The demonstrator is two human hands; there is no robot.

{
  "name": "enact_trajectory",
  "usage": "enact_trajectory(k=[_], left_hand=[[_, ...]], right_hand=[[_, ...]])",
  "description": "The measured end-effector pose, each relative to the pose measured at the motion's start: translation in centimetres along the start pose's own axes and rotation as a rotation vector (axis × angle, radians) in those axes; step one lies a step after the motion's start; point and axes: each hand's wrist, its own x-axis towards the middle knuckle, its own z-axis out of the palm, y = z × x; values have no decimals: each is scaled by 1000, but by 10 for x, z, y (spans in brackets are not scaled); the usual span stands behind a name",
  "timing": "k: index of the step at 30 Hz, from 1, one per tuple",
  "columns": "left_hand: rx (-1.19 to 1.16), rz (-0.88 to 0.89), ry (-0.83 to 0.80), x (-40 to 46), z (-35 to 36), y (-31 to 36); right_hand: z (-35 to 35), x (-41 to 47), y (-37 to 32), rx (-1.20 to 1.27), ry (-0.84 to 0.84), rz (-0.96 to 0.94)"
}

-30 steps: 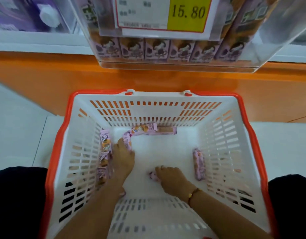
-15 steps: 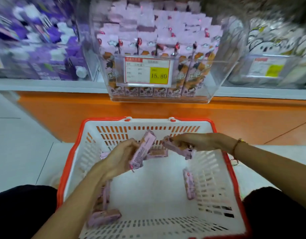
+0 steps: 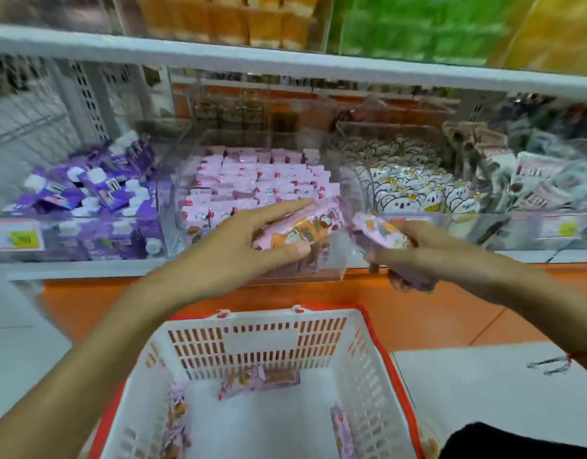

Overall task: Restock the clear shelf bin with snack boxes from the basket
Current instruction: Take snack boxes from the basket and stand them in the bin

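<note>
Two hands, left hand (image 3: 239,246) and right hand (image 3: 414,256), each grip a snack box (pink) before the full bin (image 3: 259,180).

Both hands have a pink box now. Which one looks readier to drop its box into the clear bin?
Probably the left hand: its pink box is already over the clear bin. The right hand is off to the bin's right.
</note>
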Motion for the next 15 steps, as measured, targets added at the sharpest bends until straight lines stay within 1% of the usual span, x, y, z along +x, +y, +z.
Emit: enact_trajectory(k=[2,3,6,8,10,11,14,15], left_hand=[[123,-27,13,13,-8,13],[174,-39,32,20,-11,21],[232,-47,154,36,-20,35],[247,-31,151,44,-26,40],[180,-21,103,52,-29,45],[132,-20,104,56,-28,46],[-180,-70,234,68,-26,37],[-267,-85,282,70,-24,32]], right_hand=[[-1,1,-6,211,213,-54],[-1,4,-11,304,261,-80],[-8,11,-16,504,288,-178],[-13,12,-20,496,277,-248],[-13,15,-21,449,286,-293],[-11,18,-21,478,308,-299],[-10,27,-19,636,346,-229],[-10,29,-18,649,361,-190]])
